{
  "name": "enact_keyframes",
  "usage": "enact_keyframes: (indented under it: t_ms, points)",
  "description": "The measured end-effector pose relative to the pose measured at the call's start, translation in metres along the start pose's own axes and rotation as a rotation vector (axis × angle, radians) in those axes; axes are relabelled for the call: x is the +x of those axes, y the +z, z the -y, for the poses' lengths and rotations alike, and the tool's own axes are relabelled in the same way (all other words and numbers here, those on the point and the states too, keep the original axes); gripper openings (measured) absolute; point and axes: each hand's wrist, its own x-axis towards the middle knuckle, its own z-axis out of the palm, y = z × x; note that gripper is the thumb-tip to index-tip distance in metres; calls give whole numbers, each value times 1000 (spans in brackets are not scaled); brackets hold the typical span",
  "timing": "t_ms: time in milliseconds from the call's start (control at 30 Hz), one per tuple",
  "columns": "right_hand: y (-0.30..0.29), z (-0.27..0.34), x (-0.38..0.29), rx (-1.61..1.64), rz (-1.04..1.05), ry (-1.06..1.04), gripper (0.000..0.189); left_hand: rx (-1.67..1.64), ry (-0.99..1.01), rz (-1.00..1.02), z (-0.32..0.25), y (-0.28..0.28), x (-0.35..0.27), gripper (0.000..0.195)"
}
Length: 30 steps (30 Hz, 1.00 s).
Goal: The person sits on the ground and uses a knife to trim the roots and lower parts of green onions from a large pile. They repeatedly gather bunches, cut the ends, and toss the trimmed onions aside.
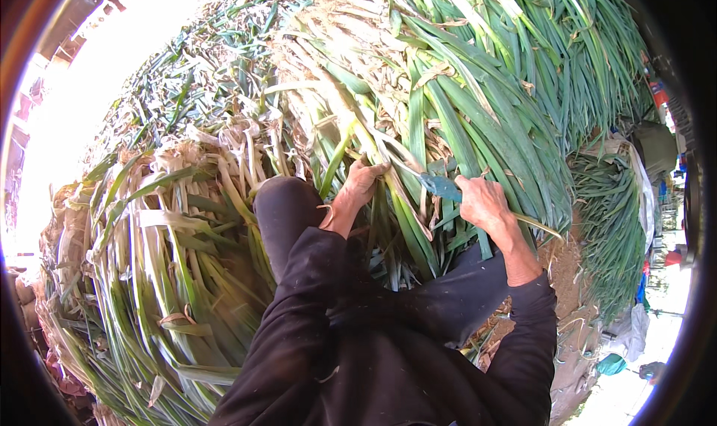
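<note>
In the head view my left hand (360,182) grips a pale green onion stalk (364,137) in front of me. The stalk's root end points up and to the left, and its green leaves (411,224) hang below the hand. My right hand (484,204) is closed around a long leaf strip (440,186), blue-green beside the fist. The strip stretches from near the stalk to this hand, and a yellowed end sticks out past the fist. Part of the strip is hidden inside the fingers.
A big heap of green onions (498,106) lies ahead and to the right. On the left, more long onions (168,269) are piled beside my knee (287,207). Loose leaf scraps (218,61) cover the ground beyond. Another onion bundle (610,218) rests at the far right.
</note>
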Motion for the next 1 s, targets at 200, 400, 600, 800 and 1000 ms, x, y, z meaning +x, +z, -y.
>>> enact_keyframes:
  t_ms: [200, 400, 600, 800, 1000]
  points:
    - [10, 3, 8, -18, 15, -68, 13, -20, 2, 15, 5, -12, 0, 30]
    - [16, 16, 18, -40, -58, -60, 12, -112, 12, -1, 12, -16, 4, 26]
    - [26, 39, 64, 16, -86, -70, 12, -177, 39, -80, 18, -16, 10, 21]
    - [36, 57, 115, 43, -152, -55, 11, -188, 26, -128, 18, -12, 8, 25]
    - [36, 73, 160, 12, -153, -51, 14, -222, 40, -126, 18, -8, 6, 29]
